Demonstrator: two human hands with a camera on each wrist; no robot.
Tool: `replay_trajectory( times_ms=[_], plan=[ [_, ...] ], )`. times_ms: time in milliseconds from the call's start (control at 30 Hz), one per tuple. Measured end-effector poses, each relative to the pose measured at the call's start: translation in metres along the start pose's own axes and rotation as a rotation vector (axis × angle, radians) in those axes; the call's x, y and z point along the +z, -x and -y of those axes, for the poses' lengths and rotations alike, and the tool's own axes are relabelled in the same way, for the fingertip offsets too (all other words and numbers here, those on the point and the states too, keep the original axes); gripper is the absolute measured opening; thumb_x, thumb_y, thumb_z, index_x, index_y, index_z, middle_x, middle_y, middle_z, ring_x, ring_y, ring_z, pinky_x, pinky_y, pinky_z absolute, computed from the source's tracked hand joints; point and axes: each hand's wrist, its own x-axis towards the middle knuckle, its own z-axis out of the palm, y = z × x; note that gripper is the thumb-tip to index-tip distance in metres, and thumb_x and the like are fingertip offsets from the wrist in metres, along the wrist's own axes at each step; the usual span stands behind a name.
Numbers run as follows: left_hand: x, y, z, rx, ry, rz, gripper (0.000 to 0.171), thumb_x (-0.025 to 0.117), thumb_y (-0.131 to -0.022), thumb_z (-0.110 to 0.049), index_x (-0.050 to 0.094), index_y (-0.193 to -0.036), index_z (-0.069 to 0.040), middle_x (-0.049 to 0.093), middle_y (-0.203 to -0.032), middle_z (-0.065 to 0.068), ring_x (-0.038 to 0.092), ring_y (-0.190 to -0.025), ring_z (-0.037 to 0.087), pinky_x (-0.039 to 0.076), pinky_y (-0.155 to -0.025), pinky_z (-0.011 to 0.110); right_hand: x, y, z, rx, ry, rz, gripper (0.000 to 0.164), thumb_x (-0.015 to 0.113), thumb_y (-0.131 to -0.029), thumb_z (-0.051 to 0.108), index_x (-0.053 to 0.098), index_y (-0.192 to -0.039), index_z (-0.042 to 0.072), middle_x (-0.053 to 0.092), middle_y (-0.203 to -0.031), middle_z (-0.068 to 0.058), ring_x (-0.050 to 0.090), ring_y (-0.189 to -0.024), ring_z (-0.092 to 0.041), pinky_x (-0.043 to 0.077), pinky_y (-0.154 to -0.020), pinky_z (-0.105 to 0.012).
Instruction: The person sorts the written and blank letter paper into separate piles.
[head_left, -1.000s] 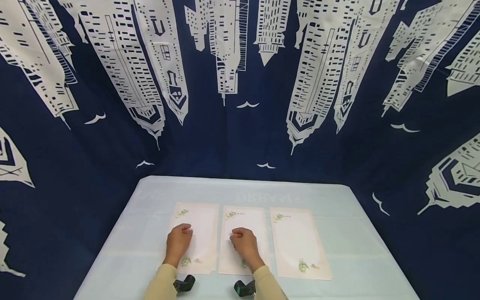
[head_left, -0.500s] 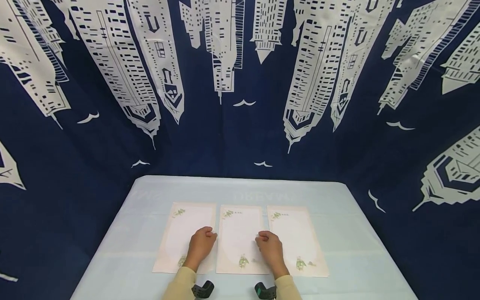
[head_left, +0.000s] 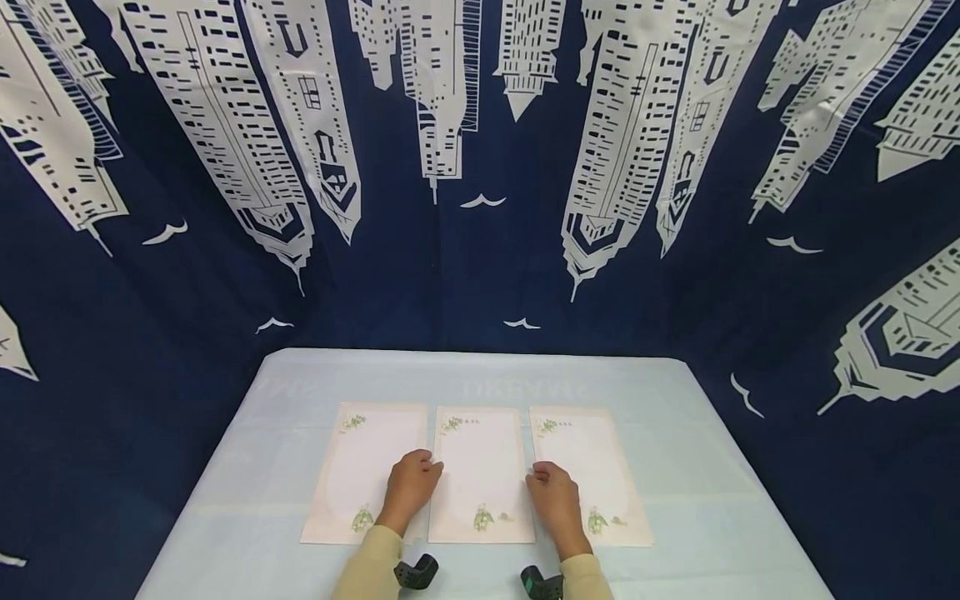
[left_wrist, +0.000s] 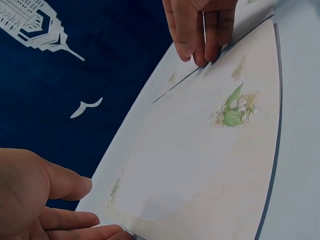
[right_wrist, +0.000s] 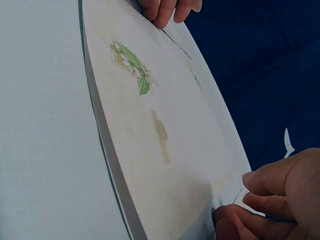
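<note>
Three pale pink sheets of letter paper lie side by side: a left sheet (head_left: 375, 458), a middle sheet (head_left: 480, 471) and a right sheet (head_left: 577, 450). Each bears small green plant prints. My left hand (head_left: 410, 490) is at the middle sheet's left edge, its fingertips touching there; in the left wrist view its thumb (left_wrist: 75, 186) stands apart from the fingers. At the opposite edge, my right hand (head_left: 557, 504) touches with loosely bent fingers, and its thumb (right_wrist: 260, 179) is raised off the paper. Both hands partly cover the outer sheets.
A pale blue-white table (head_left: 712, 500) carries the sheets. Behind it hangs a dark navy curtain (head_left: 465, 283) printed with white buildings and birds. Black devices, one at the left wrist (head_left: 417, 572) and one at the right wrist (head_left: 542, 582), sit below the hands.
Both hands have moved right, from over the left and middle sheets to the two side edges of the middle sheet. The head view has shifted slightly; the sheets keep their row.
</note>
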Motion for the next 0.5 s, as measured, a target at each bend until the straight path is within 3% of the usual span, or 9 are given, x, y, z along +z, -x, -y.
replay_trajectory(
  times_ms=[267, 500],
  plan=[
    [0.0001, 0.0019, -0.0051, 0.001, 0.034, -0.020, 0.031, 0.068, -0.093, -0.009, 0.066, -0.114, 0.014, 0.072, -0.104, 0.025, 0.070, -0.096, 0.038, 0.058, -0.077, 0.047, 0.0014, 0.0012, 0.0062, 0.000, -0.004, 0.024, 0.024, 0.071, -0.089, 0.007, 0.070, -0.109, -0.007, 0.073, -0.097, -0.018, 0.072, -0.089, -0.032, 0.059, -0.074, -0.040],
    [0.0026, 0.0012, 0.0006, -0.016, 0.082, -0.072, 0.027, 0.070, -0.089, -0.002, 0.068, -0.112, 0.011, 0.073, -0.097, 0.020, 0.071, -0.083, 0.029, 0.058, -0.070, 0.039, 0.0014, 0.0004, 0.0034, 0.018, -0.042, 0.043, 0.025, 0.072, -0.089, 0.008, 0.070, -0.109, -0.006, 0.073, -0.095, -0.016, 0.071, -0.088, -0.030, 0.059, -0.073, -0.038]
  ],
)
